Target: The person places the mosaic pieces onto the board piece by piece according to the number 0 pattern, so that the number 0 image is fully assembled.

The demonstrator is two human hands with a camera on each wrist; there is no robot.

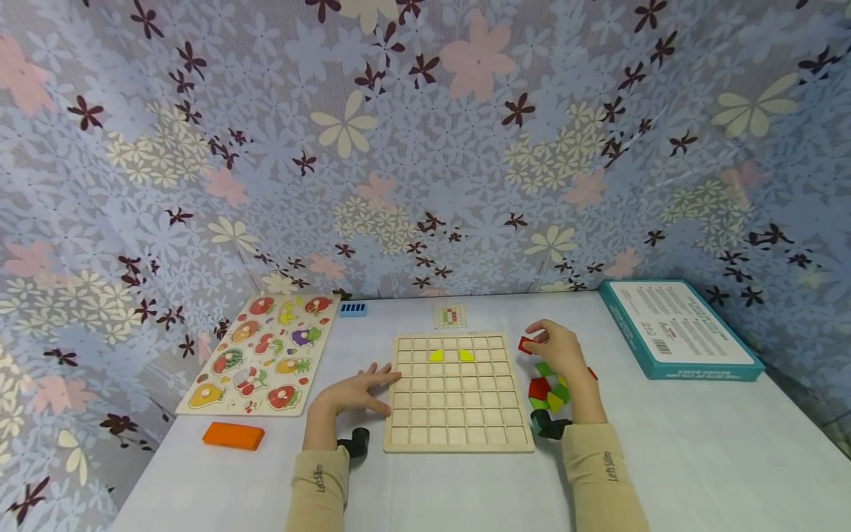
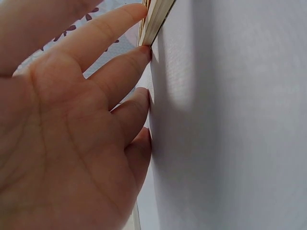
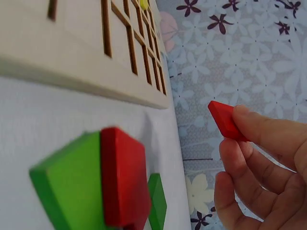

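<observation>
A wooden grid board (image 1: 459, 448) lies on the table between the hands. Two yellow pieces (image 1: 436, 356) with slanted or curved sides sit in separate cells of its second row. My left hand (image 1: 351, 393) is spread at the board's left side, fingertips touching its edge and the tabletop. Between thumb and fingers, my right hand (image 1: 564, 356) pinches a red block (image 3: 223, 120), raised off the table beyond the board's upper right corner. Below that hand lies a loose pile of red, green and yellow blocks (image 1: 539, 389), partly hidden by the right wrist.
Behind the board stands a small pattern card (image 1: 450, 316), with a blue slotted block (image 1: 353, 309) to its left. A fruit puzzle board (image 1: 302, 403) and an orange box (image 1: 233, 436) lie left. The teal box (image 1: 685, 325) is at right. A flowered cloth (image 1: 425, 177) hangs behind.
</observation>
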